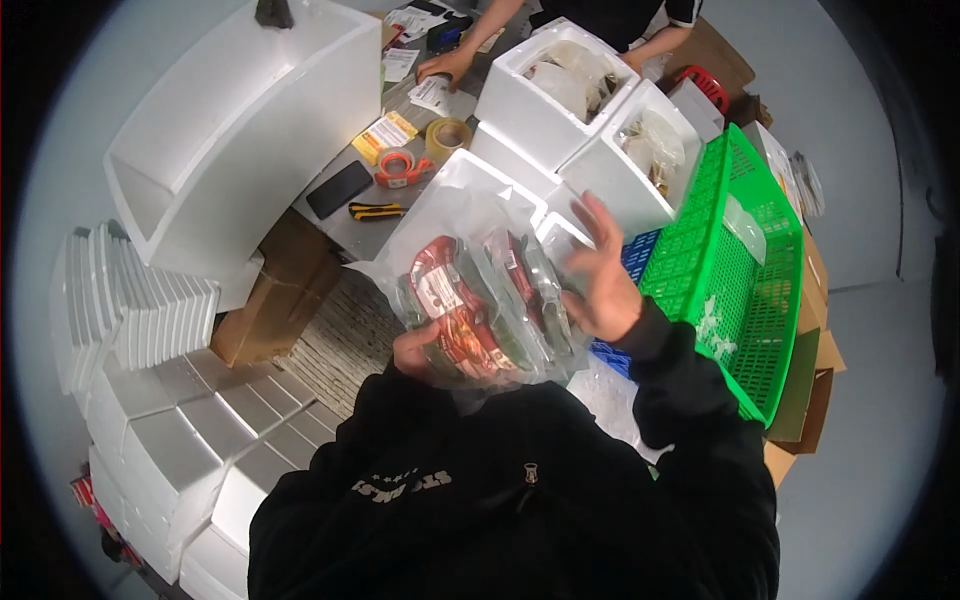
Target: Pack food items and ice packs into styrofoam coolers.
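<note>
A large clear plastic bag (517, 341) hangs in front of my chest, held at its lower left by my left hand (416, 351). Inside are vacuum-sealed packs; one pack with a red printed label (465, 337) faces up, and another red-labelled pack (521, 277) lies to its right. My right hand (606, 281) is raised beside the bag's right side, its fingers spread and partly blurred, with nothing in them. Behind the bag stands a white styrofoam box (487, 176), mostly covered by the plastic.
Two styrofoam boxes (506, 97) (600, 180) hold bagged goods. A green plastic crate (675, 247) stands at right. On the table lie a phone (340, 189), a utility knife (375, 211) and tape rolls (450, 135). Another person's hand (450, 64) touches paper labels. Styrofoam lids (165, 315) are stacked left.
</note>
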Available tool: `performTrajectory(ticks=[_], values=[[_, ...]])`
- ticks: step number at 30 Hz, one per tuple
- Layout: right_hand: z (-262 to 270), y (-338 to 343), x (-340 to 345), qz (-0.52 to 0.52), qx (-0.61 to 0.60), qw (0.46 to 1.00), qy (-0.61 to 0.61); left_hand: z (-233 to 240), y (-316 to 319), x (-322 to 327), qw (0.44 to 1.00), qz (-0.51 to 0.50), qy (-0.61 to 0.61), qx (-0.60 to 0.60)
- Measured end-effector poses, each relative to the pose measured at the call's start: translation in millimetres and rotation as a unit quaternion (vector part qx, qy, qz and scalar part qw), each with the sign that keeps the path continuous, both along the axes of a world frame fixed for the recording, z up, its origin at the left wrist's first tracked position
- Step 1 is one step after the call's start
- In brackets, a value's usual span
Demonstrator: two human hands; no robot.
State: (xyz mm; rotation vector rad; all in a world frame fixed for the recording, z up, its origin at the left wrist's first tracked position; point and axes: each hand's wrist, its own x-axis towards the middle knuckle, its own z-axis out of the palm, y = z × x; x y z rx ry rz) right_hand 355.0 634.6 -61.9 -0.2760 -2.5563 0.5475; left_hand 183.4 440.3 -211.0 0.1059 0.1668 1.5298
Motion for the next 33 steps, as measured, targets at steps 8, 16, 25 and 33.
performTrajectory(ticks=[8,16,25,33], values=[[-115,-33,24,-0.141,-0.416,0.885,-0.156,-25,6,34,0.953,0.062,0.292,-0.053],[-93,50,-51,0.009,-0.485,0.871,-0.075,-15,63,38,0.875,0.223,0.319,-0.289],[-196,156,-157,0.106,-0.321,0.903,-0.266,-76,157,11,0.83,0.429,0.146,-0.326],[-243,171,-178,0.093,-0.307,0.891,-0.32,-106,163,-3,0.785,0.464,0.203,-0.357]])
